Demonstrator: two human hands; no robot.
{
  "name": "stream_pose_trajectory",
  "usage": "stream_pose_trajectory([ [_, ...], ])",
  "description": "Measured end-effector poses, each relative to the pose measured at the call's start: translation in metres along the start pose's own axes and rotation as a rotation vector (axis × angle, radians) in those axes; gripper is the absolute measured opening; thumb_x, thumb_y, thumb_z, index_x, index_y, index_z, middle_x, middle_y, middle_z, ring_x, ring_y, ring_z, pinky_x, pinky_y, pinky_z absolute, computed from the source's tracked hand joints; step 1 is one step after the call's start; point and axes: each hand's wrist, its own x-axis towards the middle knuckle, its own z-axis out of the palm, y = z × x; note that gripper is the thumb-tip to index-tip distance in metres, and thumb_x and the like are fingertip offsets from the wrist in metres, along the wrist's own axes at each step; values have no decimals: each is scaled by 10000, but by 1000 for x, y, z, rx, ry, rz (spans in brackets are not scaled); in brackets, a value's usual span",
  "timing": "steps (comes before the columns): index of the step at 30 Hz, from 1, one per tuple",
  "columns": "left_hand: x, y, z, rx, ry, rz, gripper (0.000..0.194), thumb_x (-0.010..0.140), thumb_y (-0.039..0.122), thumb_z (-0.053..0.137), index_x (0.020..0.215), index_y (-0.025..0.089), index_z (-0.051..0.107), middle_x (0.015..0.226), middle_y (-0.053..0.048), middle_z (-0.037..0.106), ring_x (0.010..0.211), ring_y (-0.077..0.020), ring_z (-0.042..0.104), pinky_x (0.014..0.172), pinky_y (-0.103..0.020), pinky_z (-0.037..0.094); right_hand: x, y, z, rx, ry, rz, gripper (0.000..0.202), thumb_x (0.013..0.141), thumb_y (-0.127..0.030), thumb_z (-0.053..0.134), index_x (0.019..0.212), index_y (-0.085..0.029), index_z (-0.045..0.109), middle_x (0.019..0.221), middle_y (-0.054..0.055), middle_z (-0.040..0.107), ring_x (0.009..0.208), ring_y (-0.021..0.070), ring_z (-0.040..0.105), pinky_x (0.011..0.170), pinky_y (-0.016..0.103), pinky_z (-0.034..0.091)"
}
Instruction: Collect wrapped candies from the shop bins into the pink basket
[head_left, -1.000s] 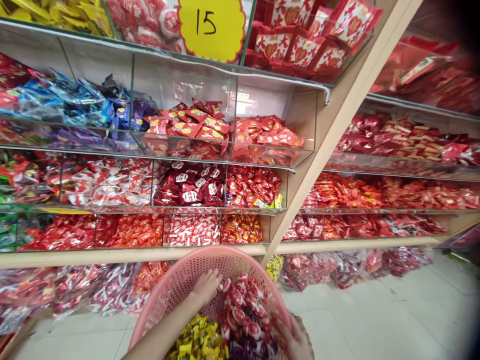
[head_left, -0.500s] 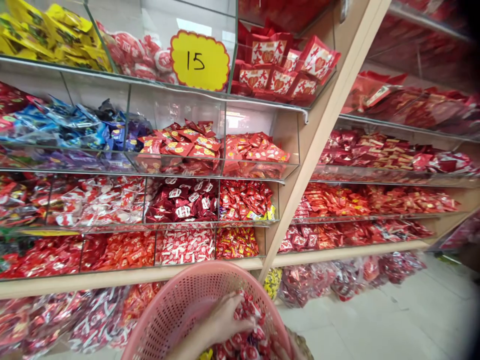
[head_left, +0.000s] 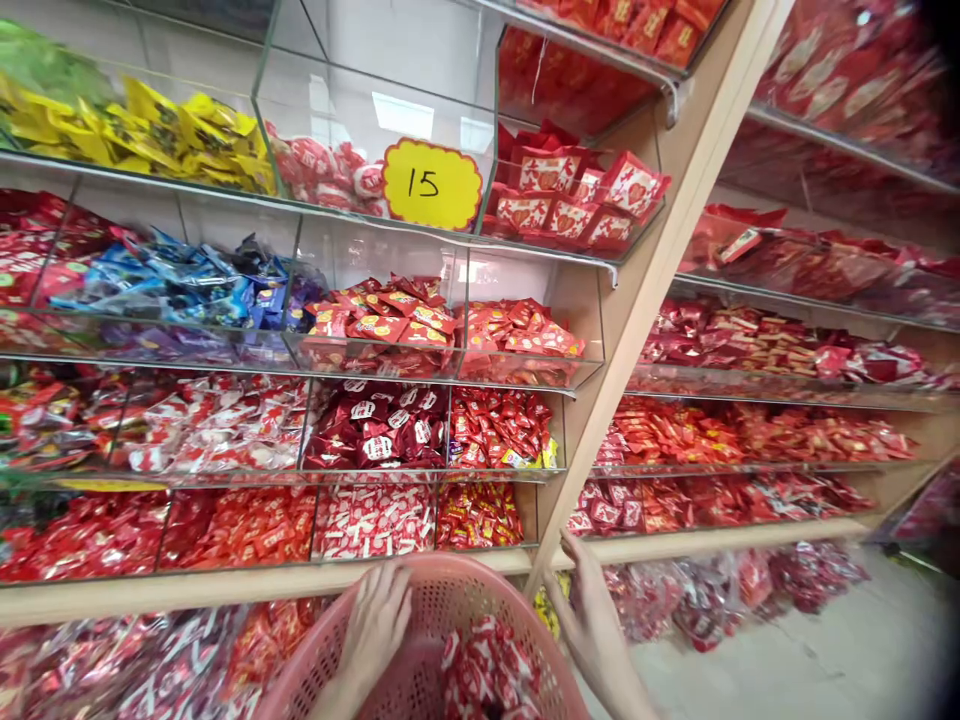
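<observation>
A pink perforated basket (head_left: 442, 575) stands at the bottom centre, with a heap of red and white wrapped candies (head_left: 491, 665) inside it. My left hand (head_left: 381, 610) lies over the basket's left part near the rim, fingers spread and holding nothing visible. Just outside the right rim is my right hand (head_left: 589, 605), its thumb and fingers apart and nothing between them. The far rim of the basket sits in front of the lowest shelf edge (head_left: 225, 587).
Clear-walled shelf bins hold wrapped candies, among them yellow ones (head_left: 180, 135), blue ones (head_left: 165, 280) and dark red ones (head_left: 382, 425). A yellow tag (head_left: 433, 184) reads 15. A slanted wooden post (head_left: 660, 290) divides the shelves. Bagged candies (head_left: 187, 665) lie below; tiled floor (head_left: 780, 660) shows at right.
One hand has lifted off the candies in the basket. Both hands now show apart, one by the left rim and one outside the right rim. The view has tilted slightly upward.
</observation>
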Motion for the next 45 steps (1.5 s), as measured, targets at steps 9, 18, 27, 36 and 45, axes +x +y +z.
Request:
stream_pose_trajectory([
  [9, -8, -13, 7, 112, 62, -129, 389, 845, 258, 378, 1214, 218, 495, 1121, -62, 572, 989, -190, 517, 880, -358, 410, 170, -112, 7, -419, -27, -590, 511, 850, -469, 404, 1270, -179, 417, 1281, 146, 433, 1171, 278, 399, 949, 443, 357],
  [18, -14, -19, 15, 155, 81, -108, 426, 835, 209, 377, 1253, 218, 457, 1159, -57, 559, 1027, -187, 502, 910, -351, 390, 226, -116, 54, -725, -15, -340, 666, 837, -615, 265, 1272, -133, 413, 1246, 214, 487, 1133, 326, 427, 868, 441, 330],
  [27, -13, -12, 5, 164, 48, -118, 456, 810, 158, 382, 1260, 210, 438, 1141, -61, 547, 1008, -181, 494, 911, -346, 379, 243, -123, 52, -770, -146, -290, 611, 834, -606, 290, 1120, -127, 539, 1040, 183, 630, 984, 291, 560, 891, 415, 319],
  [36, -12, -11, 3, 149, 50, -114, 452, 808, 161, 394, 1256, 199, 448, 1146, -62, 545, 1025, -184, 483, 916, -345, 374, 246, -120, 53, -716, -87, -368, 414, 900, -414, 281, 1063, -147, 553, 1087, 144, 611, 962, 250, 573, 814, 339, 396],
  [45, -15, -13, 7, 166, 69, -121, 470, 803, 144, 386, 1265, 215, 439, 1166, -56, 552, 1057, -186, 491, 941, -363, 372, 238, -119, 54, -726, 28, -495, 356, 917, -314, 276, 1096, -155, 540, 1085, 131, 605, 988, 245, 546, 862, 340, 365],
])
